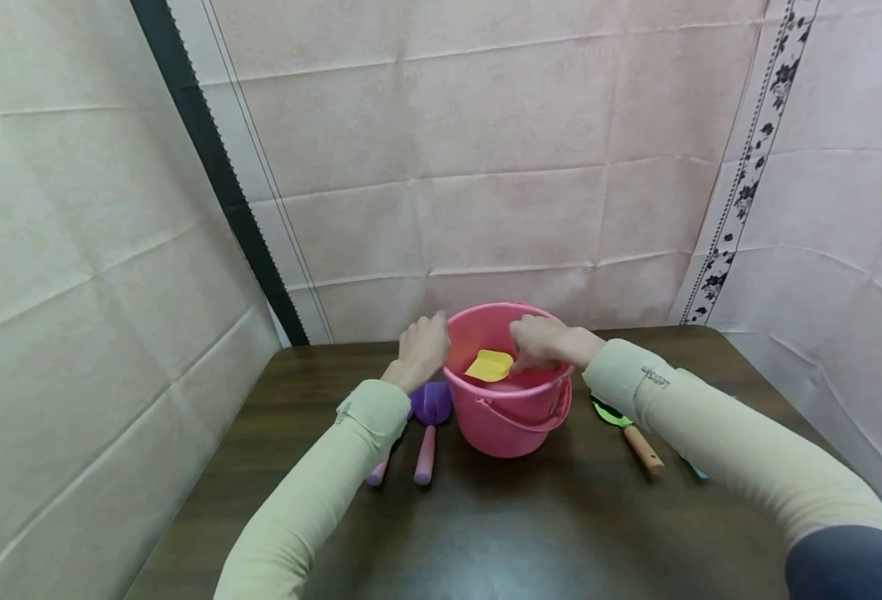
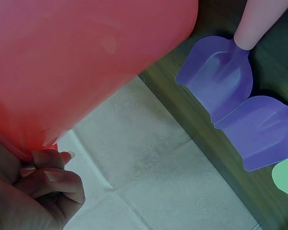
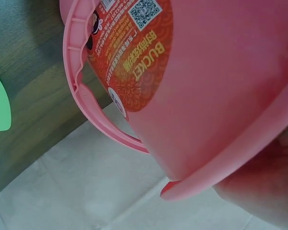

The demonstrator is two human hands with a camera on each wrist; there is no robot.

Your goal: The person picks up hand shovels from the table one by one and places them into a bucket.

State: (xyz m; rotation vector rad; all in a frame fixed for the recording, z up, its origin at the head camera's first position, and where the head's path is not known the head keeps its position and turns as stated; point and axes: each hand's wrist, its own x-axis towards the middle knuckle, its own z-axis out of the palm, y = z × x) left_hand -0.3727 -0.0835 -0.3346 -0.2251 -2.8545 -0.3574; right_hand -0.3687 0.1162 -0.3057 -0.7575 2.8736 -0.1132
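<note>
A pink bucket (image 1: 501, 425) stands upright on the table, its handle (image 1: 523, 425) hanging down at the front. My left hand (image 1: 422, 350) holds the bucket's rim on the left side; in the left wrist view its fingers (image 2: 53, 175) curl at the rim. Over the right side of the rim, my right hand (image 1: 542, 337) reaches down inside. Beside its fingers, within the bucket, is a flat yellow piece (image 1: 489, 365). The bucket wall hides the right fingers in the right wrist view, and I cannot tell whether they hold anything.
Two purple hand shovels with pink handles, one a purple shovel (image 1: 433, 404), lie left of the bucket. On its right rests a green tool with a wooden handle (image 1: 643, 450), and a blue tip (image 1: 696, 472) shows beyond it. Pale cloth (image 1: 501, 167) hangs behind the dark table (image 1: 486, 533).
</note>
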